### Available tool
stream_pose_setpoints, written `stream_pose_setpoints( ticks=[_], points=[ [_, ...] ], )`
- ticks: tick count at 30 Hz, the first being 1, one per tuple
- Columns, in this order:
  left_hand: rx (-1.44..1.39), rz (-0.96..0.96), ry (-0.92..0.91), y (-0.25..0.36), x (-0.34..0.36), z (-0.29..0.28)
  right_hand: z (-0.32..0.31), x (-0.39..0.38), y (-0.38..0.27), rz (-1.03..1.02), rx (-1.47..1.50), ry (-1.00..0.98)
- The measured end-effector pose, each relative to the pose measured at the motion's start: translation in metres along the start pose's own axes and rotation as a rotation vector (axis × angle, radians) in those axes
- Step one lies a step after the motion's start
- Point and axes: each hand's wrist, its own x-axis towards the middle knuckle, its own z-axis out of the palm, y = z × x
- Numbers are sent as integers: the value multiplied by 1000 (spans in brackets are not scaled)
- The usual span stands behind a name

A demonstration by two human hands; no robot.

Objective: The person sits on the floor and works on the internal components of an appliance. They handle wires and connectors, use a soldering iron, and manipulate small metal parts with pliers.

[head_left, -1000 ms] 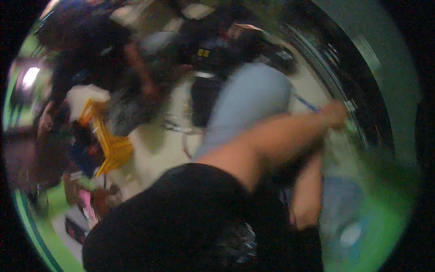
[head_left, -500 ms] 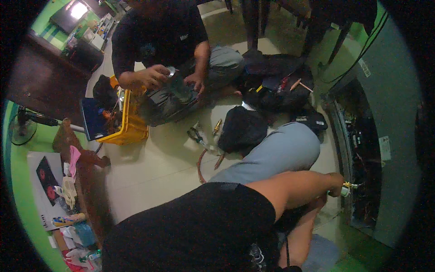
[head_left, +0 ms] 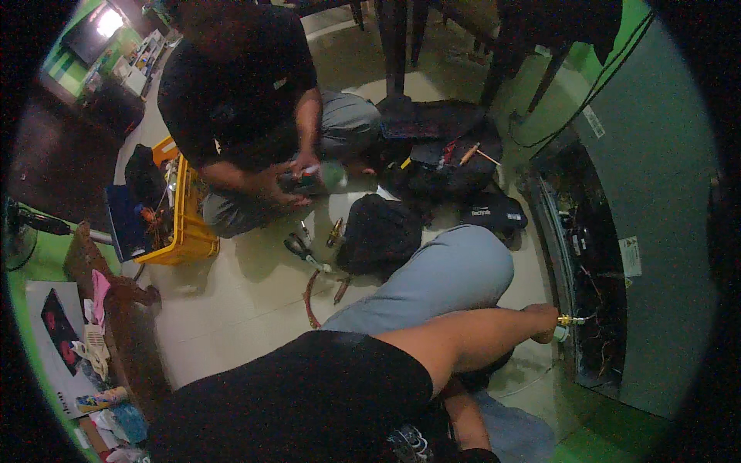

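My left arm reaches right across my bent knee, and the left hand (head_left: 543, 322) is closed at a small brass fitting (head_left: 571, 319) by the open lower back of a large grey appliance (head_left: 664, 231). A pale green round piece (head_left: 562, 333) shows just below the fitting. From the fitting a thin tube runs into the dark opening (head_left: 590, 262), where wires and pipes show. My right forearm (head_left: 468, 417) passes under the left arm, and its hand is hidden. Across from me, a seated person in a black shirt holds a blurred, pale cylindrical thing (head_left: 332, 177) in both hands.
Pliers (head_left: 297, 245), a brass torch-like piece (head_left: 336, 231) and a reddish-brown hose (head_left: 310, 299) lie on the tiled floor. Beside my knee sits a black bag (head_left: 382, 231); behind it lies an open tool bag (head_left: 432, 174). A yellow crate (head_left: 185, 239) stands left.
The whole view has shifted slightly. My right forearm has drawn back under the left arm. The other person has moved the cylindrical thing, which is now blurred; my left hand stays at the fitting.
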Motion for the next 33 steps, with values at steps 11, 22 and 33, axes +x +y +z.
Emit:
stream_pose_setpoints(
  ticks=[11, 22, 33],
  points=[
    [176, 137, -61, -6, 9, -2, -33, 24, -35, -20, -183, -22],
    [226, 128, -62, -10, 12, -9, -135, -60, -176, -535, 600, 57],
    [229, 128, -84, -14, -1, -14, -116, -21, -176, -530, 753, 19]
  ],
)
